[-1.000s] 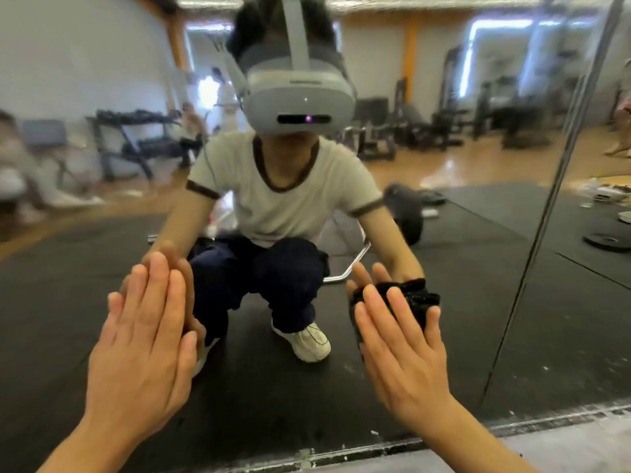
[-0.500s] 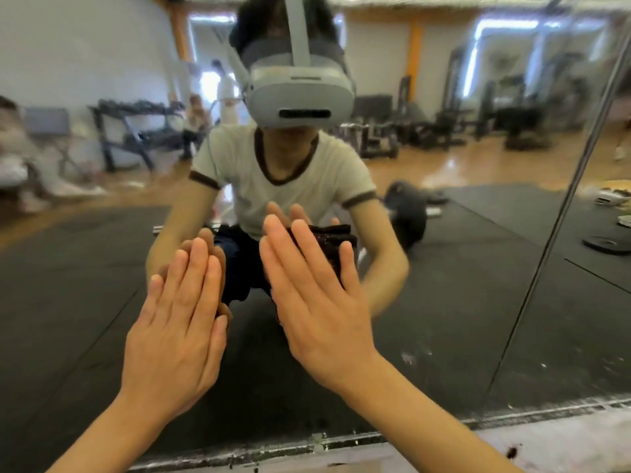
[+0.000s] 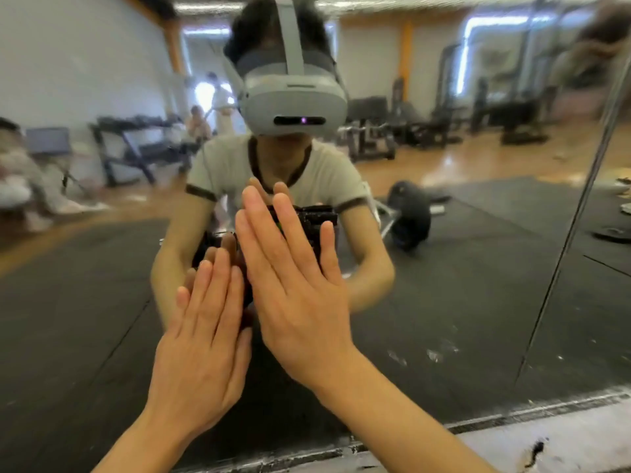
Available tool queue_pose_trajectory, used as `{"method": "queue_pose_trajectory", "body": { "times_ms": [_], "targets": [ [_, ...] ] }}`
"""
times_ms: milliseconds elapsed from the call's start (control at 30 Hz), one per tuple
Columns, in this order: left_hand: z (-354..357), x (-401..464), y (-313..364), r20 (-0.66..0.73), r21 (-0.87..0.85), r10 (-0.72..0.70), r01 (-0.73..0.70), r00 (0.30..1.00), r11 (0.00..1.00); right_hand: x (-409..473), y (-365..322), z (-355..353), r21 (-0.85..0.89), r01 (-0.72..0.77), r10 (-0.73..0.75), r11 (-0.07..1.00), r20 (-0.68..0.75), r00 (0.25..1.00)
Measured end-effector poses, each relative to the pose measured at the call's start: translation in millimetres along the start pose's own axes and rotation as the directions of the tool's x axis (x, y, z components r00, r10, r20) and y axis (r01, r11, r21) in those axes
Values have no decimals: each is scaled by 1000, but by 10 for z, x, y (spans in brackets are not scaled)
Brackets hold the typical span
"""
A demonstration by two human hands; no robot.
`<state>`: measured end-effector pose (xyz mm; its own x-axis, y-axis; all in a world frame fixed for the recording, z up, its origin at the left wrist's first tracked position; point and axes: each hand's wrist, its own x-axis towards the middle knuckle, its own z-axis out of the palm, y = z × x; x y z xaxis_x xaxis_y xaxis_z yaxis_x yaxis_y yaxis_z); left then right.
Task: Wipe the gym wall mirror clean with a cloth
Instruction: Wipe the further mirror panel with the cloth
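My right hand (image 3: 293, 295) presses a black cloth (image 3: 316, 221) flat against the mirror (image 3: 478, 302), fingers straight; my left hand (image 3: 205, 346) rests flat beside it, empty.

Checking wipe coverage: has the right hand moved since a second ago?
Yes. The right hand, pressing the cloth, has slid left and up, away from the mirror seam toward the left hand.

A large glossy glass wall mirror (image 3: 478, 302), smooth but flecked with pale smudges low down, edged by a scuffed metal bottom strip (image 3: 512, 416). A black, nubbly fabric cloth (image 3: 316, 220) lies against the glass. Reflected: matt black rubber floor mats (image 3: 85, 285) and shiny wooden flooring (image 3: 478, 162)
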<state>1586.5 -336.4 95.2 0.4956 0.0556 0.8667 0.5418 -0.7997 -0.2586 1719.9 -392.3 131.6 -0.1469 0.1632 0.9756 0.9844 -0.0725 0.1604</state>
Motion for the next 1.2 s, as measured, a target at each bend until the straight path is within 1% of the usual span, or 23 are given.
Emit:
{"method": "queue_pose_trajectory", "body": {
  "times_ms": [67,100,200,300,333,367,433,467,533,600,700,733,800,833,867,900,933,967,1000,1067,1100,1133,1200],
  "targets": [
    [-76,-67,-146,-5,27,5,-5,1000,1000,-129,392,-135,-71,41,-39,997,32,999],
    [-95,-124,-254,-11,43,-15,15,1000,999,-227,633,-230,-94,-18,22,995,38,999],
    [-156,-268,-515,38,16,-145,144,989,989,-522,1189,-430,-22,-361,360,932,-42,932],
    [-139,-298,-527,22,87,-93,91,995,992,-448,889,-278,43,-575,575,817,-139,806],
    [-147,-278,-505,7,90,-78,77,997,993,-363,612,-166,33,-563,562,826,-131,817],
    [-158,-251,-488,-11,90,-73,73,997,993,-290,269,-31,-3,-495,492,869,-98,865],
    [-154,-239,-503,-15,86,-70,71,997,994,-276,-416,195,-56,-237,237,970,2,971],
    [-159,-240,-507,-13,77,-68,69,998,995,-313,-620,239,-47,-95,97,994,38,995],
    [-173,-256,-520,-13,66,-56,56,998,996,-426,-556,230,-44,32,-29,999,67,997],
    [-172,-243,-513,-11,84,-51,52,999,995,-573,-122,79,-84,43,-36,996,75,997],
    [-161,-246,-488,-38,92,-53,56,998,994,-874,556,-194,-79,-243,246,967,32,969],
    [-160,-240,-484,-38,91,-54,58,998,994,-940,650,-225,-49,-383,384,922,1,923],
    [-165,-231,-474,-26,100,-53,56,998,993,-876,506,-152,35,-635,635,772,-90,767],
    [-171,-234,-480,-21,100,-51,52,999,994,-755,312,-63,80,-700,705,709,-91,703],
    [-176,-238,-484,-17,100,-49,50,999,994,-614,65,38,88,-711,716,698,-47,697],
    [-180,-237,-485,-18,97,-44,46,999,994,-502,-224,144,54,-661,662,748,10,749],
    [-185,-228,-487,-22,89,-38,40,999,995,-442,-512,232,16,-532,531,846,45,846],
    [-200,-215,-484,-21,70,-38,40,999,997,-443,-732,275,-1,-333,332,943,66,941],
    [-222,-204,-484,-14,47,-33,33,999,998,-476,-794,287,10,-152,151,988,81,985],
    [-274,-226,-520,13,15,1,-1,1000,1000,-576,-532,233,6,21,-22,1000,104,994],
    [-306,-259,-563,26,14,17,-18,1000,1000,-649,-311,156,-14,21,-20,1000,92,996],
    [-353,-307,-632,28,23,21,-21,999,1000,-733,-92,63,-35,-57,60,998,78,995],
    [-471,-430,-841,-3,55,-41,41,999,998,-846,275,-117,-24,-310,311,950,43,950]
  ]
}}
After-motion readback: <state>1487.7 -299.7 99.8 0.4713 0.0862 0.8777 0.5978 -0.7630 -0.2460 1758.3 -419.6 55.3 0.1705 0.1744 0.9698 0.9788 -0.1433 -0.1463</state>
